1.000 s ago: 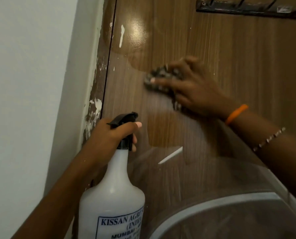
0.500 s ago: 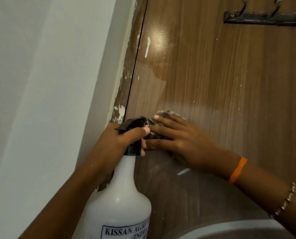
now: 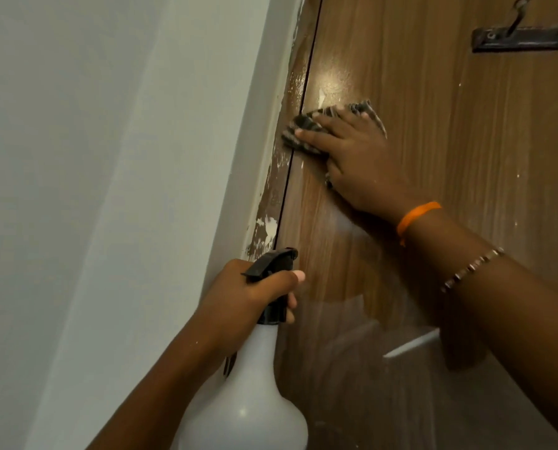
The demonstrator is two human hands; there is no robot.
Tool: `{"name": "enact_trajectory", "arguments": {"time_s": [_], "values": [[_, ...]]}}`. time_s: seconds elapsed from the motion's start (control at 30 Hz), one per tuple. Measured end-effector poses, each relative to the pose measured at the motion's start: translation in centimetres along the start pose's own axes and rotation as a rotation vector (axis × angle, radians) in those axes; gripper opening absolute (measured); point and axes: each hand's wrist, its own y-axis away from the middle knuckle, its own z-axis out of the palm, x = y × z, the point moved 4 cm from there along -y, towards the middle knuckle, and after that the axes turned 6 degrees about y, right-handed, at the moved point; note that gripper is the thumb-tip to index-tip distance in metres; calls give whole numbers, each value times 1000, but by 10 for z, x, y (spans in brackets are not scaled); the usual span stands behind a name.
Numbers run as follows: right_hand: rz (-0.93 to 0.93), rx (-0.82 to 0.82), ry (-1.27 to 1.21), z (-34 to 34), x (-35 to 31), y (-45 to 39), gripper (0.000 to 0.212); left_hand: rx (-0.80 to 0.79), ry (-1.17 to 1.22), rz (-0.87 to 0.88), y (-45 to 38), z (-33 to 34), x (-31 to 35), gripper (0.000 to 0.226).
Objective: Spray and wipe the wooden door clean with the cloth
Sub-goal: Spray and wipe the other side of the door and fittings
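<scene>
The wooden door [image 3: 466,164] fills the right half of the view, glossy and wet in patches. My right hand [image 3: 355,157] lies flat on a dark striped cloth [image 3: 303,128] and presses it against the door at its left edge, near the frame. My left hand [image 3: 248,297] grips the neck of a white spray bottle [image 3: 248,394] with a black trigger head, held upright below the cloth and close to the door's edge.
A white wall [image 3: 108,190] takes up the left side. The door frame [image 3: 271,196] has chipped, peeling paint. A dark metal hook rail [image 3: 524,39] is fixed on the door at the upper right. White paint specks dot the wood.
My right hand has slid the cloth up along the door's left edge, away from the spray bottle. My left hand still holds the bottle in about the same pose.
</scene>
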Motion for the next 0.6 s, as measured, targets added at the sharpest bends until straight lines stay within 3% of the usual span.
{"name": "enact_trajectory", "arguments": {"time_s": [0.13,0.3,0.5,0.6], "values": [[-177,-50,-18,7,-33,70,55,-6,-14,5,11,-5,-2,38],[-474,-122,55,22,-60,120,45,-17,-15,3,23,-4,-4,38],[-107,-78,-6,2,-19,41,57,-23,-21,2,27,1,0,42],[-57,-73,-14,2,-20,34,57,-18,-77,-14,29,-2,-2,44]]}}
